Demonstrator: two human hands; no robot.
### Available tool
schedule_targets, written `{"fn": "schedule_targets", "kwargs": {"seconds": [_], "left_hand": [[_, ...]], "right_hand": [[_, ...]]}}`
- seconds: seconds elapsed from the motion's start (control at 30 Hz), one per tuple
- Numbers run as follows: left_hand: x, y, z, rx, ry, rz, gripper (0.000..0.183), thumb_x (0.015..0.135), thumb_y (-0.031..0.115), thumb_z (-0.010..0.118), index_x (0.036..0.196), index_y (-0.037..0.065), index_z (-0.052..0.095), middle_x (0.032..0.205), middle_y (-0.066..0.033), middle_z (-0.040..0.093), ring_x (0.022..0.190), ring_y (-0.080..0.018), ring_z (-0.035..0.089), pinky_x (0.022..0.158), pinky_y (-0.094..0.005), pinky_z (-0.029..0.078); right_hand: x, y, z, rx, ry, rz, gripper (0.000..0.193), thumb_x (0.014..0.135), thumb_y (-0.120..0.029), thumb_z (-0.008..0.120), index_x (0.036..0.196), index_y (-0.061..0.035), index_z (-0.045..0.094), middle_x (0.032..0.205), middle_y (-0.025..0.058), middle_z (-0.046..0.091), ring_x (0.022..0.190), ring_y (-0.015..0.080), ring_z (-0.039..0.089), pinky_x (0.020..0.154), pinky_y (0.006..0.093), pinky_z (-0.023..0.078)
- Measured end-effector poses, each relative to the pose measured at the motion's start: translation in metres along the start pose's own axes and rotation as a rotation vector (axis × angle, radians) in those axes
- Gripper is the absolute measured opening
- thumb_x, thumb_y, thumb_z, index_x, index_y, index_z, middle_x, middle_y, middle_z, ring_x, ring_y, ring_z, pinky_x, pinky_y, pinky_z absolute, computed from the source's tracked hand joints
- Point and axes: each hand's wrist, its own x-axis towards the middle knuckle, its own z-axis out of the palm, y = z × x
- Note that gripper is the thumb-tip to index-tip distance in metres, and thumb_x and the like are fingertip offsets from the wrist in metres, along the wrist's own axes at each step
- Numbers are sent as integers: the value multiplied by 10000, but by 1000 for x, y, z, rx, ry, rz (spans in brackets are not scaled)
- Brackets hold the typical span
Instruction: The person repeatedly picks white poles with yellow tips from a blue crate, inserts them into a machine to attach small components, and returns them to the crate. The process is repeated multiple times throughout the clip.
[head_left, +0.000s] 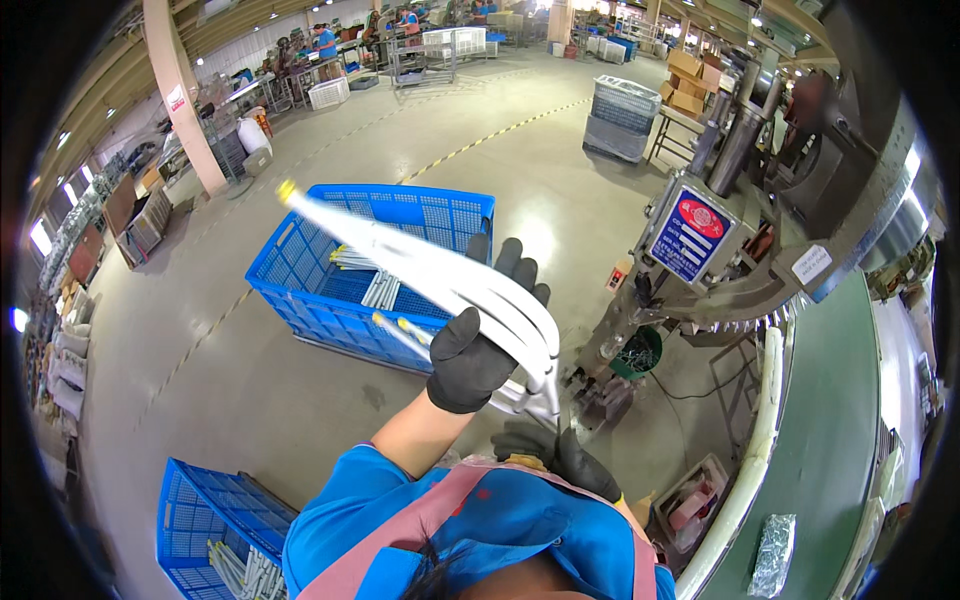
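We see the left hand [470,365], in a black glove, closed loosely about a bundle of white tubes [440,275], the thumb on the near side and the fingers behind. The tubes slant to the upper left, somewhat blurred, and end in a yellow tip [287,190]; rightward they bend down toward the body. Two further yellow-tipped ends show just left of the thumb. The right hand [585,467], also gloved in black, lies before the chest, near the bent part of the bundle; we cannot tell how far open it is or whether it grips anything.

Beyond the left hand we find a blue basket [330,322] on the floor, holding more tubes with yellow ends. A second basket [178,510], at the lower left, holds loose tubes as well. To the right stands a machine [745,140] with a blue and red plate [690,237]; a green bin [632,373] sits below it. Nearer the right edge we note a green belt [840,400] bearing a shiny bag [773,555]. Farther off are stacked crates [617,118], cartons [688,82], a pillar [183,95] and a co-worker [325,42] in blue.
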Motion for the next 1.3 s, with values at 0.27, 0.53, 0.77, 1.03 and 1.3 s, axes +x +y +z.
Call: {"fn": "schedule_targets", "kwargs": {"seconds": [0.27,0.53,0.77,1.03,1.3], "left_hand": [[-27,48,1,341,68,87,655,915,459,460,1432,94,290,1492,-133,261,1368,-348,250,1117,-538,202],[-102,128,-3,150,507,360,675,897,527,446,1373,54,373,1395,-120,432,1312,-317,348,1097,-513,237],[-171,171,-13,194,493,181,765,859,604,467,1376,49,365,1344,-148,477,1281,-264,413,1038,-501,330],[-149,202,-20,1217,203,-581,341,884,217,598,1115,-34,594,1081,-129,638,1024,-213,584,891,-358,457],[-94,139,-132,989,231,-1450,346,866,196,615,1142,-12,597,1017,-88,643,884,-153,595,780,-296,475]], "right_hand": [[94,26,-53,703,366,-374,830,793,-725,467,1345,-113,369,1407,198,343,1245,445,372,1017,546,313],[141,-2,-88,859,144,-575,862,785,-598,591,1324,47,397,1359,166,451,1225,319,463,1089,472,311],[201,-29,-81,824,135,-521,589,912,-409,492,1278,51,443,1273,163,522,1171,288,499,1069,432,332],[259,57,7,678,-67,-100,465,942,-353,471,1234,8,486,1233,145,535,1190,288,472,1032,418,350],[192,80,26,-13,-374,211,152,942,-166,491,996,-42,559,871,20,575,795,104,541,726,242,439]]}}
